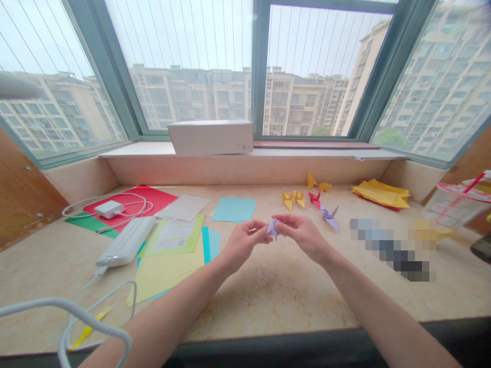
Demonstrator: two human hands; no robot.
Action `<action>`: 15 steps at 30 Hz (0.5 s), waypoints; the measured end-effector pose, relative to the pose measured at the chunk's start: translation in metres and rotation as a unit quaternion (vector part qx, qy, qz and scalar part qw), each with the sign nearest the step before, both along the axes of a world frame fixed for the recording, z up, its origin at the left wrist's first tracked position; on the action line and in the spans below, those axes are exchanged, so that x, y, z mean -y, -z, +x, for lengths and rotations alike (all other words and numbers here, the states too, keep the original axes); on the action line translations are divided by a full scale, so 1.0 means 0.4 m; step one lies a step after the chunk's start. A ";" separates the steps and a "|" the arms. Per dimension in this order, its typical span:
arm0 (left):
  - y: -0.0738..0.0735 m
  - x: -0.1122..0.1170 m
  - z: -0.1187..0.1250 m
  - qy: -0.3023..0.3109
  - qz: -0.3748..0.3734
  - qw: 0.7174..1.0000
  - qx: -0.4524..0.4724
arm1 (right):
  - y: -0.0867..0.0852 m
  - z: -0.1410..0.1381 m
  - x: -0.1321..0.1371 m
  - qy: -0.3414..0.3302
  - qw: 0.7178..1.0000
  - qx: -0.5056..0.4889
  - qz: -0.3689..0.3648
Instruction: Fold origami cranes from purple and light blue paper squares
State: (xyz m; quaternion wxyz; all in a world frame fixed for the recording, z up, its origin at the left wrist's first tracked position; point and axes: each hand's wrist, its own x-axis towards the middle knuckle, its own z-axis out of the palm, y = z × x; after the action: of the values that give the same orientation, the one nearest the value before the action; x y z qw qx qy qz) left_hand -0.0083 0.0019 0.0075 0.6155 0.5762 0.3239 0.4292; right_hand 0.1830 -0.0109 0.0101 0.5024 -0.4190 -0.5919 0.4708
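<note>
Between my two hands is a small purple origami crane (272,229), held a little above the stone counter. The fingertips of my left hand (249,237) pinch its left side. My right hand (301,232) is closed on its right side, thumb and fingers together. Parts of the folded paper are covered by my fingers. Just past my right hand stand finished paper cranes: a purple crane (330,216), a red crane (314,199), and several yellow ones, among them a yellow crane (287,200). A stack of light blue paper squares (233,209) lies beyond my left hand.
On the left lie a white power bank (126,242), a white charger (109,208) with cables, red paper (153,197) and pale yellow sheets (169,276). Yellow paper (379,193) and a plastic cup (456,204) are at right. A white box (210,138) rests on the sill.
</note>
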 end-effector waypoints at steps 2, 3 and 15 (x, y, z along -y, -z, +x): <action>-0.004 0.002 -0.002 -0.002 0.020 0.999 -0.037 | 0.001 -0.001 -0.001 0.011 1.000 0.001 -0.006; -0.005 0.003 -0.003 -0.003 0.031 0.998 -0.056 | 0.001 -0.002 -0.001 0.015 1.000 0.001 -0.009; 0.003 -0.004 -0.004 0.015 0.037 0.998 -0.040 | -0.009 0.002 0.002 0.024 1.000 0.014 -0.004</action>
State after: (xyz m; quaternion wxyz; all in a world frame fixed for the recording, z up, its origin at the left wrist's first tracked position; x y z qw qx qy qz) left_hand -0.0098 0.0036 0.0061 0.5864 0.6203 0.3232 0.4085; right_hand 0.1838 -0.0118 0.0136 0.5035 -0.4412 -0.5869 0.4553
